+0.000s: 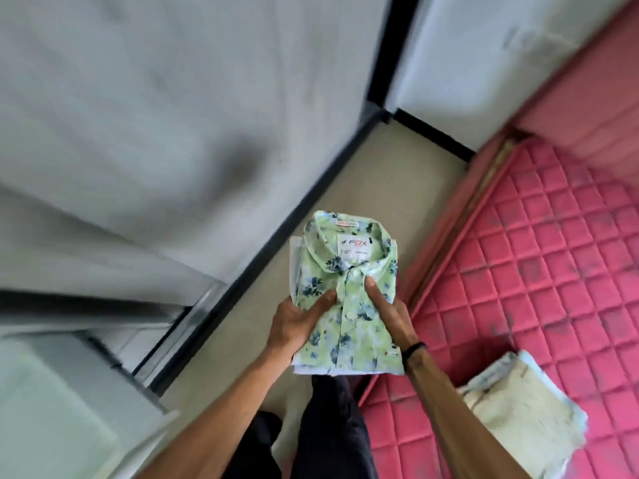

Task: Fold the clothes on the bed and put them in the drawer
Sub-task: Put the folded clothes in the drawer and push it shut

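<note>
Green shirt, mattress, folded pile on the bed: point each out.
Green shirt [349, 271]: head view, front placket below the collar.
Mattress [539, 257]: head view, bare quilted pink top.
Folded pile [518, 420]: head view, top cream-coloured piece.

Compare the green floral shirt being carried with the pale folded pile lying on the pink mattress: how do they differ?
The green floral shirt is held above the floor by both hands, left hand and right hand; the pale folded pile rests untouched on the pink mattress. The shirt has a blue flower print, collar and label showing; the pile looks plain cream with no collar visible. Both are folded flat.
</note>
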Demonstrator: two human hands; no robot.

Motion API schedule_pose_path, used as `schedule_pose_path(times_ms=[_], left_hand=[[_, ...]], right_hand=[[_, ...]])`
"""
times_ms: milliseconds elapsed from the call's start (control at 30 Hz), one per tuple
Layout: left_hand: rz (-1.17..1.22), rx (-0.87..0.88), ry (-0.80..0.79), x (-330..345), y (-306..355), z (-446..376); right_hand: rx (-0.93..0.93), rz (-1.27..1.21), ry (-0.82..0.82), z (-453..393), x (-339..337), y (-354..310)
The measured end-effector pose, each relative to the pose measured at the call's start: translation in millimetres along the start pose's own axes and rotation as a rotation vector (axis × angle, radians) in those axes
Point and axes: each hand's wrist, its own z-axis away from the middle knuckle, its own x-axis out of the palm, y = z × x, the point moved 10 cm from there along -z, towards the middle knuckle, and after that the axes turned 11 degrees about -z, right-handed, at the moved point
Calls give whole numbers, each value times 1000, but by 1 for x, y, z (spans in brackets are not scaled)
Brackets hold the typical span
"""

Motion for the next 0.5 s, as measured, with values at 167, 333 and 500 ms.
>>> schedule_pose_path(times_ms=[167,333,500], left_hand=[[198,70,236,-143,-65,92],[488,-36,465,-239,-165,175],[720,-162,653,-289,-268,249]], right_hand=[[-42,232,-206,57,166,9],[-46,395,-435,125,313,41],[92,543,-699,180,423,122]])
